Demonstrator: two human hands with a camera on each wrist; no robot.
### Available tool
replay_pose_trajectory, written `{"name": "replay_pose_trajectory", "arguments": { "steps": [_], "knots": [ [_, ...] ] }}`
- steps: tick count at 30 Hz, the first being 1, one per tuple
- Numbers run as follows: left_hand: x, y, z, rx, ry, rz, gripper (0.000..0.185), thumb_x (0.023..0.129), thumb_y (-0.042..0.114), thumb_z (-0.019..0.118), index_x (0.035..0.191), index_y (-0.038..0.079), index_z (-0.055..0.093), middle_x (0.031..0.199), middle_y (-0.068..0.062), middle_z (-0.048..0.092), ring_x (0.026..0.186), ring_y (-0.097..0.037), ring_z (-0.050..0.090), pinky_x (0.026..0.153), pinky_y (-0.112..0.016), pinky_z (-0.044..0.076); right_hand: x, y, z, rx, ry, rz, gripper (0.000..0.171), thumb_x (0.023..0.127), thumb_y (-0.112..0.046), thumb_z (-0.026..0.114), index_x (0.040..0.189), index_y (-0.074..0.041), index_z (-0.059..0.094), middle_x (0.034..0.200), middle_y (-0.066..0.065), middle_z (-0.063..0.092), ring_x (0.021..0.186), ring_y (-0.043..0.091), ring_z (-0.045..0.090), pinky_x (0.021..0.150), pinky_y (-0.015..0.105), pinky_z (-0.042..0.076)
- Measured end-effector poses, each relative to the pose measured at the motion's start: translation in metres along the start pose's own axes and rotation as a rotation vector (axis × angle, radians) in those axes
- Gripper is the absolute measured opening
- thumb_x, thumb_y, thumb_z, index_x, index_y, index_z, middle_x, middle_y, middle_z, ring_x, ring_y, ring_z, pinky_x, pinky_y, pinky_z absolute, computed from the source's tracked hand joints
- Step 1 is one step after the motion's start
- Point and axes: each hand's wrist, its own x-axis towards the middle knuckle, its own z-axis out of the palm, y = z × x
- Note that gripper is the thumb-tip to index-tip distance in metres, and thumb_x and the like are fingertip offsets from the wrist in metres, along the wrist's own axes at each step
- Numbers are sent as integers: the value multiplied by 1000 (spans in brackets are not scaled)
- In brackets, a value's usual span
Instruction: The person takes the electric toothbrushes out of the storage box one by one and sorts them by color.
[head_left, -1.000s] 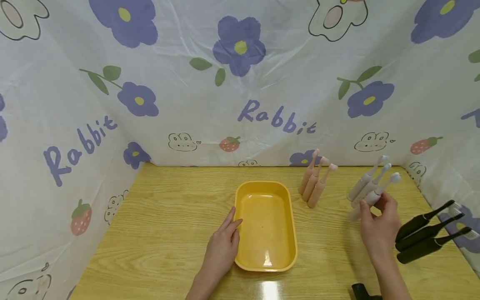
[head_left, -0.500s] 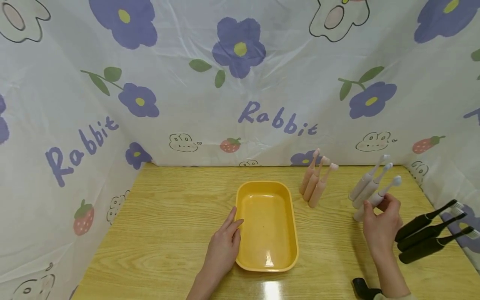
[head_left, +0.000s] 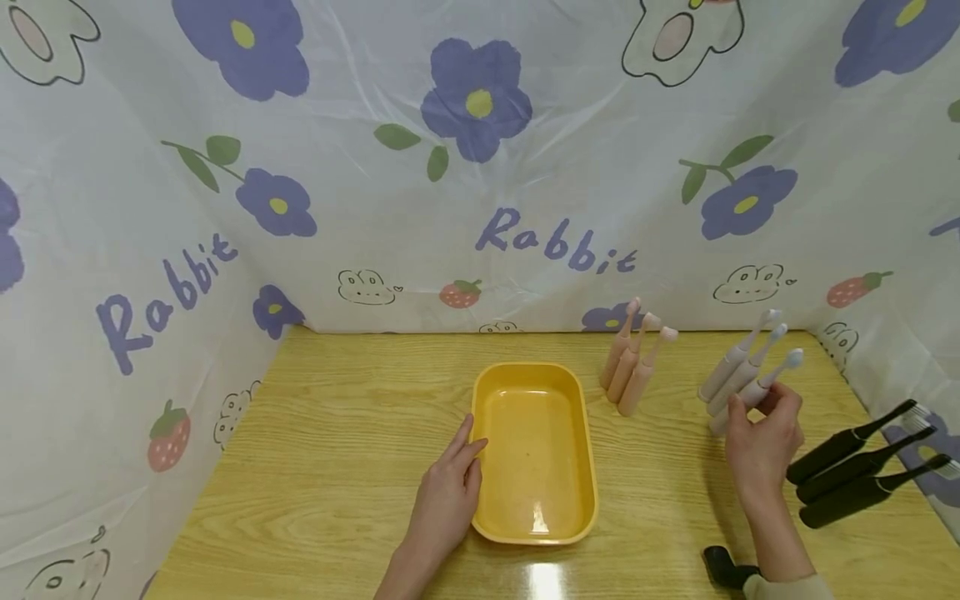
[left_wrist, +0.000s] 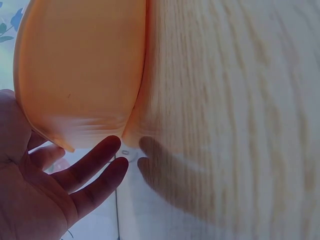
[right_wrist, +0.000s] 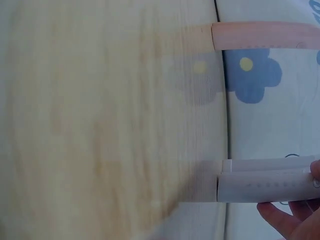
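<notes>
My right hand (head_left: 763, 442) pinches the nearest white electric toothbrush (head_left: 738, 407) by its handle, thumb on one side and fingers on the other. It stands upright in line with two more white toothbrushes (head_left: 725, 375) just behind it. In the right wrist view the held white handle (right_wrist: 265, 187) overlaps another white one. My left hand (head_left: 447, 487) rests at the left rim of a yellow tray (head_left: 532, 467), its fingers extended. From the left wrist view, the fingers (left_wrist: 95, 187) lie loosely beside the tray's outer wall (left_wrist: 80, 100).
Several pink electric toothbrushes (head_left: 626, 379) stand upright right of the tray's far end. Black electric toothbrushes (head_left: 843, 492) stand close to my right wrist. A black curved object (head_left: 723, 568) lies near my right sleeve. Patterned cloth (head_left: 480, 192) hangs behind and beside the wooden table (head_left: 337, 467).
The white toothbrush in my right hand has shifted slightly and straightened, closing in on the two behind it. My left hand and the tray have stayed put.
</notes>
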Motion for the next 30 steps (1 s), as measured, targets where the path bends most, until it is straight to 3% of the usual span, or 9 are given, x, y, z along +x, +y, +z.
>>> {"name": "replay_pose_trajectory", "arguments": {
  "steps": [3, 9, 15, 24, 27, 30],
  "knots": [
    [0, 0, 0, -7, -3, 2, 29, 101, -1, 58, 127, -2, 69, 158, -14, 42, 48, 0, 23, 45, -19, 36, 2, 1, 1, 2, 7, 10, 44, 99, -9, 65, 137, 6, 49, 120, 18, 59, 98, 11, 52, 73, 18, 37],
    [1, 0, 2, -1, -4, 10, 28, 101, 0, 57, 127, -2, 69, 158, -14, 42, 50, 0, 25, 47, -20, 37, 5, 2, 1, 5, 25, 8, 42, 99, -8, 64, 135, 7, 50, 124, 20, 56, 105, 20, 53, 75, 16, 37],
    [1, 1, 2, 13, -5, 19, 28, 102, 1, 58, 127, -2, 70, 158, -13, 42, 51, -1, 26, 48, -20, 38, 5, 5, 1, 1, 19, 9, 43, 99, -7, 65, 136, 6, 49, 124, 20, 57, 102, 14, 51, 75, 16, 37],
    [2, 1, 4, 14, -12, 13, 29, 102, 1, 58, 128, -1, 69, 158, -13, 42, 49, -1, 24, 46, -20, 37, 6, 8, -3, 11, -89, 84, 56, 100, -16, 59, 150, -1, 39, 139, 20, 52, 115, 33, 54, 82, 22, 40],
    [3, 2, 5, 24, -7, 16, 29, 102, 1, 58, 128, -1, 70, 158, -13, 42, 50, -2, 27, 47, -20, 38, 3, 3, -7, 38, -59, 114, 58, 98, -17, 58, 151, -3, 37, 143, 18, 45, 118, 32, 50, 88, 27, 39],
    [4, 2, 6, 28, -13, 30, 29, 102, 1, 57, 128, -1, 69, 158, -14, 42, 52, -2, 29, 49, -20, 39, -2, -6, -10, 91, 46, 109, 53, 97, -15, 57, 147, -5, 41, 139, 7, 41, 117, 23, 44, 93, 28, 35]
  ]
}}
